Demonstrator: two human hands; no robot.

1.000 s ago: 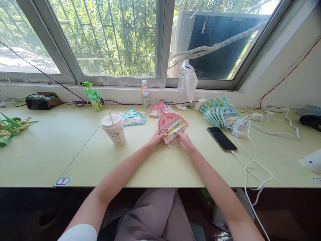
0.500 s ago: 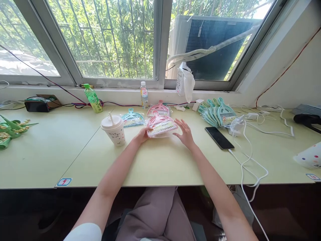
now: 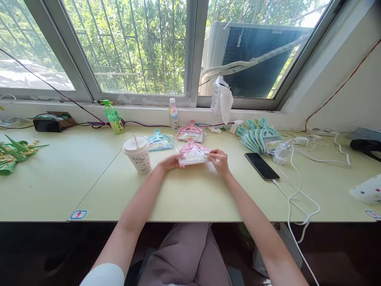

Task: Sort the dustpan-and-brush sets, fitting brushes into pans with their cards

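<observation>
Between my hands is a pink mini dustpan-and-brush set [image 3: 194,153] in a clear plastic wrapper, its handle pointing toward the window. My left hand [image 3: 170,162] grips its left end. The fingers of my right hand [image 3: 219,161] pinch the wrapper at the right edge. Just behind it lies another pink dustpan set [image 3: 191,132], with a blue dustpan set [image 3: 160,141] to its left. Several green-blue dustpan sets [image 3: 262,136] are stacked in a fan farther right.
A lidded paper cup with a straw [image 3: 138,155] stands left of my left hand. A black phone [image 3: 262,166] on a white cable [image 3: 300,200] lies to the right. Two bottles, a green one [image 3: 113,117] and a clear one [image 3: 173,115], stand along the wall.
My right hand has closed from spread fingers onto the right edge of the pink dustpan set. The set has tilted, so its lower edge faces me more.
</observation>
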